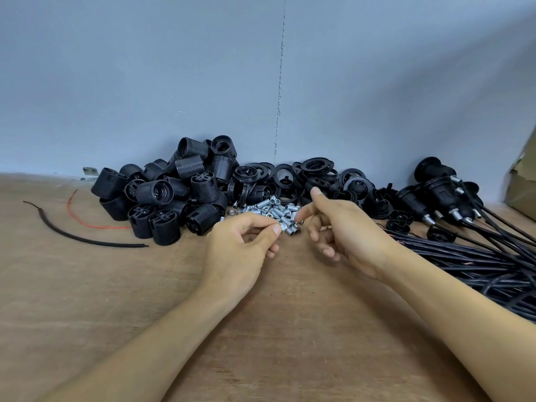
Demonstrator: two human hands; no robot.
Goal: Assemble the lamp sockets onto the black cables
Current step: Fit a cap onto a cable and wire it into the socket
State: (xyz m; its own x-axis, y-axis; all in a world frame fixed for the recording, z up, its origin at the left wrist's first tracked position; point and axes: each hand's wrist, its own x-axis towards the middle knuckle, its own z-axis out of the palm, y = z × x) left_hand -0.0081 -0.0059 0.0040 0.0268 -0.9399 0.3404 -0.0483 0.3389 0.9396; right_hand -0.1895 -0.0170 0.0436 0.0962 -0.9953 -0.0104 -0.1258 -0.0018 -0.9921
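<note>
A heap of black threaded lamp socket bodies (174, 195) lies against the wall at the left. Black rings and caps (313, 175) are piled to its right. In front of them sits a small pile of silver metal tubes and nuts (275, 211). My left hand (243, 250) pinches one silver tube (285, 227) between thumb and forefinger at the pile's near edge. My right hand (342, 227) hovers just right of it, fingers loosely curled, forefinger reaching toward the pile, holding nothing I can see. A bundle of black cables (478, 265) lies at the right.
Several assembled sockets on cables (443, 192) lie at the back right. A cardboard box (522, 184) stands at the far right edge. A loose black cable piece (72, 233) and a red wire (87, 221) lie on the wooden table (116, 285) at the left.
</note>
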